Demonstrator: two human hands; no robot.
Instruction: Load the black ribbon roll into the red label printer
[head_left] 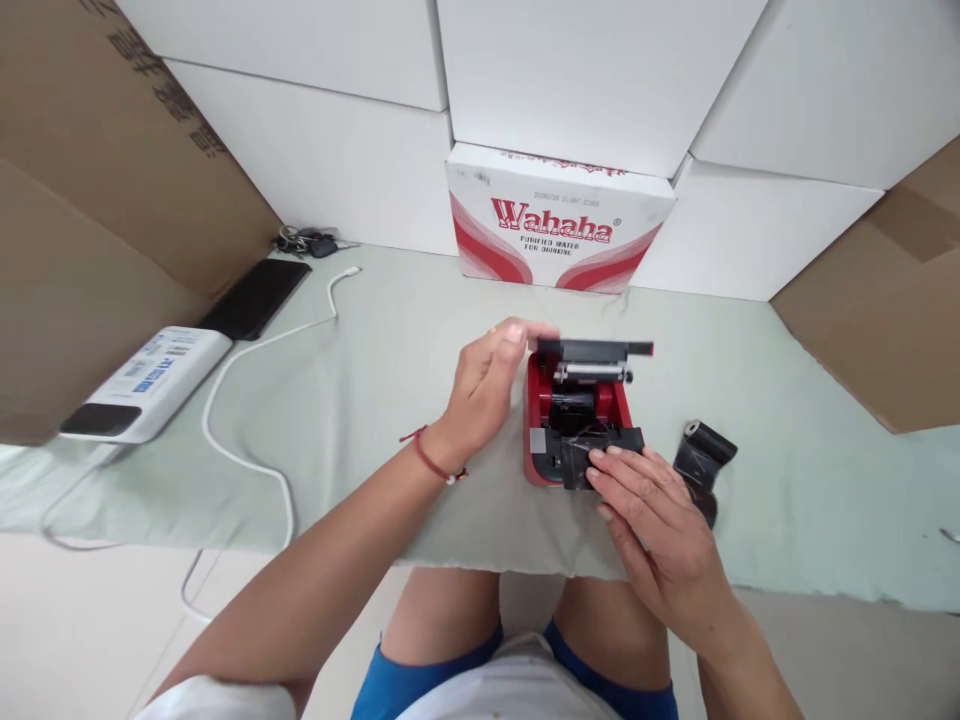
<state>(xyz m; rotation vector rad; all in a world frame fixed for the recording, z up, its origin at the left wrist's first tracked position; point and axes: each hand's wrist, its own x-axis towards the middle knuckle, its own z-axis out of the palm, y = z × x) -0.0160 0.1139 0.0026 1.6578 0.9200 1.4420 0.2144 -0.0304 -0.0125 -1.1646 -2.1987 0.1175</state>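
Observation:
A small red-and-black device, which looks like a label printer, sits on the cloth with its black lid raised. Inside it is a roll of shiny black film or ribbon, and a sheet of that film hangs over the front edge. My left hand is at the lid's left end, fingers stretched out behind it and thumb raised. Laid flat, my right hand rests its fingertips on the film at the front right. A loose black ribbon roll lies just beyond the right hand, partly hidden by it.
Behind the device stands a white and red Wahaha box against white boxes. On the left are a white power bank, a black phone, keys and a white cable. Cardboard bounds the right side.

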